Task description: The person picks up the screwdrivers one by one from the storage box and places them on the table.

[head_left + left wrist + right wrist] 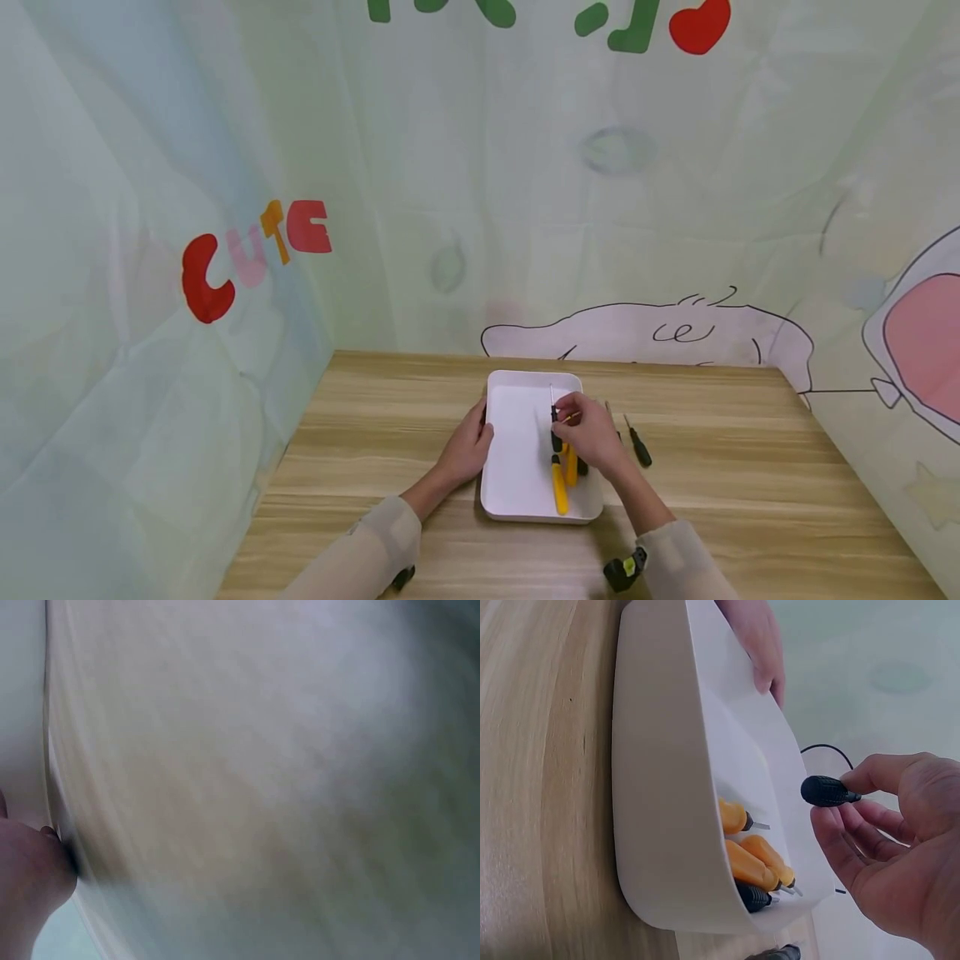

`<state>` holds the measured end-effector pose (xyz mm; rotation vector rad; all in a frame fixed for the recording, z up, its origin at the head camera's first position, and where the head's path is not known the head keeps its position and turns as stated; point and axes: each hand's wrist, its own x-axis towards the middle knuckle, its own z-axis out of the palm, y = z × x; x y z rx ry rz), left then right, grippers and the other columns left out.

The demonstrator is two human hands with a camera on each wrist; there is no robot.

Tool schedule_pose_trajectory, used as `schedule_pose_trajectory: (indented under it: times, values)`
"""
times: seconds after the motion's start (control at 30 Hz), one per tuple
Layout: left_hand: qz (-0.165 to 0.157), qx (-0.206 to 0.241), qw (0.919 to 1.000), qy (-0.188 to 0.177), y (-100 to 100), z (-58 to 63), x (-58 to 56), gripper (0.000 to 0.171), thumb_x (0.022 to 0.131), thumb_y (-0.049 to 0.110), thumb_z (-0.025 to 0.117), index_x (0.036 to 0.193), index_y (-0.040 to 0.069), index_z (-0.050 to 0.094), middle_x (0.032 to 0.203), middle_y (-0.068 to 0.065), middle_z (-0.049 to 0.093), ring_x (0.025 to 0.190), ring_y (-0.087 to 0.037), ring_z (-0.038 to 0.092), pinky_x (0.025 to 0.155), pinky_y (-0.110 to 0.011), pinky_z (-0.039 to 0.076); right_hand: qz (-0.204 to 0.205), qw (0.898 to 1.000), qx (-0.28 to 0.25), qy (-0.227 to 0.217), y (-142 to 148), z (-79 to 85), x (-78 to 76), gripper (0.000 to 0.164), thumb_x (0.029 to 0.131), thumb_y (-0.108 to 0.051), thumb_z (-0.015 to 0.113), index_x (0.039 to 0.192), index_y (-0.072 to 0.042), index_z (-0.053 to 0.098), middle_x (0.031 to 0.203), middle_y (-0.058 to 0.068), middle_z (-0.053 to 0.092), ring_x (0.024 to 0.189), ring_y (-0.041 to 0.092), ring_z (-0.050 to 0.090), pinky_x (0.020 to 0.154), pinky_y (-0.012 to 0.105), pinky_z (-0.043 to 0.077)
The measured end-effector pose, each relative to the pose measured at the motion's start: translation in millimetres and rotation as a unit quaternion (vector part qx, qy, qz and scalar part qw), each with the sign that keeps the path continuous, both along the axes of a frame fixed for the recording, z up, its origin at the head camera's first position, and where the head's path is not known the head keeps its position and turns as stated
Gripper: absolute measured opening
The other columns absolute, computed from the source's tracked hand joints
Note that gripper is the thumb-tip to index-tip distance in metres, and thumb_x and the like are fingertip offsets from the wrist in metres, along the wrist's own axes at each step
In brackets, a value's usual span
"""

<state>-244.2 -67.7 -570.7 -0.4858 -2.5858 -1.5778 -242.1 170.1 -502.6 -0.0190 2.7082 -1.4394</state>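
Observation:
A white tray [517, 492] lies on the table. My left hand [467, 448] grips its left wall, thumb over the rim, most fingers hidden outside. Above the tray's right half, my right hand [592, 433] pinches a screwdriver [825, 791] between thumb and fingertips. Its ribbed black handle points toward me, and the thin shaft points to the far side in the head view. Below it in the tray are several yellow-handled screwdrivers [744, 862] and a black-handled screwdriver [751, 896], partly hidden by the tray wall in the right wrist view.
Right of the tray, a dark-handled screwdriver [639, 448] lies on the wooden table [720, 500]. Another thin shaft beside it is partly covered by my right hand. Printed cloth walls [420, 275] rise behind the table and at both sides.

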Motion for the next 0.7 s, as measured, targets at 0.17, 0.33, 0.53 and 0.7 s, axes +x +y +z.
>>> schedule_pose_trajectory:
  times: [0.17,0.33,0.53,0.7]
  values:
    - [0.001,-0.001,1.0,0.001,0,-0.3,-0.2,0.055,0.11,0.001,0.041,0.161,-0.012,0.026,0.164,-0.032,0.035,0.151,-0.041,0.038,0.123,-0.053,0.032,-0.003,1.0,-0.007,-0.005,2,0.5,0.0,0.027,0.094,-0.004,0.076,0.12,-0.006,0.066,0.105,0.008,0.066,0.092,0.025,0.062,0.081,0.033,0.06]
    - [-0.001,-0.005,1.0,0.001,0,0.8,0.3,0.056,0.11,0.001,0.043,0.161,-0.013,0.026,0.164,-0.032,0.035,0.151,-0.041,0.037,0.123,-0.054,0.032,-0.007,1.0,-0.016,-0.002,5,-0.2,0.6,0.027,0.094,-0.002,0.075,0.119,-0.005,0.067,0.105,0.01,0.065,0.094,0.026,0.064,0.083,0.036,0.061]
    - [0.001,-0.003,1.0,-0.001,0,0.5,0.8,0.055,0.11,0.002,0.042,0.161,-0.012,0.026,0.164,-0.032,0.035,0.152,-0.041,0.037,0.123,-0.054,0.032,-0.012,1.0,-0.006,0.022,11,-2.1,-0.2,0.026,0.093,-0.001,0.076,0.118,-0.003,0.068,0.104,0.01,0.066,0.094,0.027,0.066,0.082,0.036,0.062]
    - [0.002,-0.003,1.0,-0.002,0,0.2,0.4,0.055,0.111,0.002,0.041,0.161,-0.012,0.026,0.164,-0.032,0.034,0.152,-0.041,0.036,0.123,-0.055,0.032,-0.007,1.0,-0.005,0.022,15,3.5,-1.1,0.027,0.094,-0.001,0.075,0.12,-0.002,0.068,0.105,0.011,0.066,0.095,0.027,0.066,0.082,0.036,0.062]
